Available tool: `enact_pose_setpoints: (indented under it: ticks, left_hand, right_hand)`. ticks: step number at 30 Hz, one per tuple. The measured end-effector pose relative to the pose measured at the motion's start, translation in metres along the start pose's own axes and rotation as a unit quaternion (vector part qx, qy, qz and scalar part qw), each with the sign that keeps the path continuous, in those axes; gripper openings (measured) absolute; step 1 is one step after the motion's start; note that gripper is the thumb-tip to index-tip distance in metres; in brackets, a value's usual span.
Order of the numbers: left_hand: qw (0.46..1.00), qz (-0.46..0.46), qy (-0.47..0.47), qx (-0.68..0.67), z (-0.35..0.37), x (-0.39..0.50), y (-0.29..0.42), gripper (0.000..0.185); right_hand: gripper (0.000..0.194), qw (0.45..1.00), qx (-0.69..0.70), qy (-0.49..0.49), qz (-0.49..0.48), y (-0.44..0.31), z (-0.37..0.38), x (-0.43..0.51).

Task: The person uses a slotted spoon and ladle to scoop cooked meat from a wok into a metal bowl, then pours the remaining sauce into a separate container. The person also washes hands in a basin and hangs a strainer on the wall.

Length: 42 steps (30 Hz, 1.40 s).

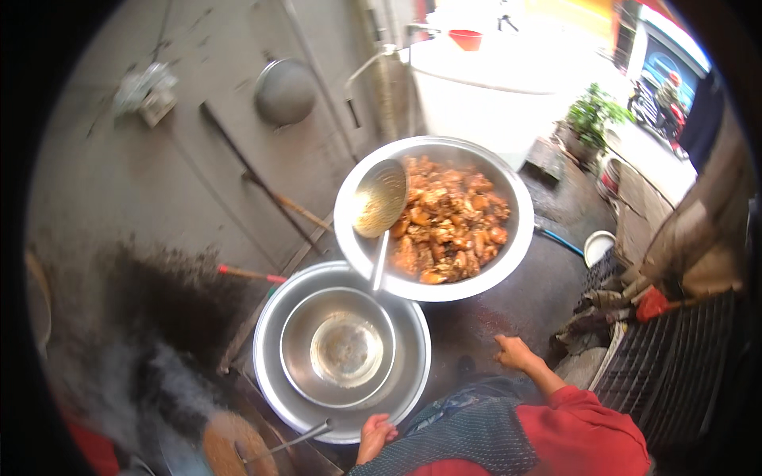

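My left hand (376,437) is beside the lower right rim of a wide metal basin (414,363), its fingers loosely bent and nothing visible in them. A smaller metal bowl (345,351) sits inside this basin. Over the dark floor to the right, my right hand (515,352) is held away from the vessels, empty, with fingers partly curled. Beyond, a second large metal basin (518,250) holds browned, sauce-coated chunks of food (452,226). A perforated metal skimmer (381,199) rests in it, its handle crossing the near rim.
At the lower left, a long-handled metal tool (292,441) reaches into a steaming pan of brown food (229,443). A lid-like metal dome (289,92) hangs on the wall. Metal grating (667,369) lies at right, near a blue hose (559,239) and a potted plant (595,116).
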<state>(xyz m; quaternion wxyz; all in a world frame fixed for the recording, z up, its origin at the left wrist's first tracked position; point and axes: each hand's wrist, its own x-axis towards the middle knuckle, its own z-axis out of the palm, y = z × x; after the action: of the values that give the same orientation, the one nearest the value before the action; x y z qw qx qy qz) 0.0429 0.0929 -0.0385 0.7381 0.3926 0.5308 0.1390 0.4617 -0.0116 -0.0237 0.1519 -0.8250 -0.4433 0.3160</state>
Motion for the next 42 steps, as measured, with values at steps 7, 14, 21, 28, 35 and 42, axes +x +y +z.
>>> enact_pose_setpoints:
  ticks: [7,14,21,28,35,42]
  left_hand:
    - [0.982,0.119,-0.143,0.042,0.152,0.094,0.115,0.036]
    - [0.957,0.094,-0.251,0.108,0.262,0.133,0.133,0.037]
    - [0.954,-0.009,-0.250,0.168,0.346,0.159,0.125,0.039]
    - [0.933,-0.018,-0.290,0.211,0.435,0.198,0.142,0.042]
    - [0.961,0.005,-0.243,0.133,0.491,0.234,0.168,0.038]
    - [0.982,0.073,-0.158,-0.079,0.562,0.328,0.236,0.037]
  right_hand:
    - [0.045,0.991,0.046,0.009,0.124,0.088,0.035,-0.039]
    - [0.050,0.937,0.233,0.077,0.250,0.127,-0.020,-0.046]
    - [0.056,0.887,0.298,0.119,0.331,0.180,-0.053,-0.051]
    - [0.061,0.865,0.326,0.190,0.330,0.215,-0.086,-0.044]
    - [0.058,0.852,0.292,0.296,0.317,0.254,-0.103,0.018]
    - [0.056,0.888,0.178,0.337,0.256,0.334,-0.208,0.087]
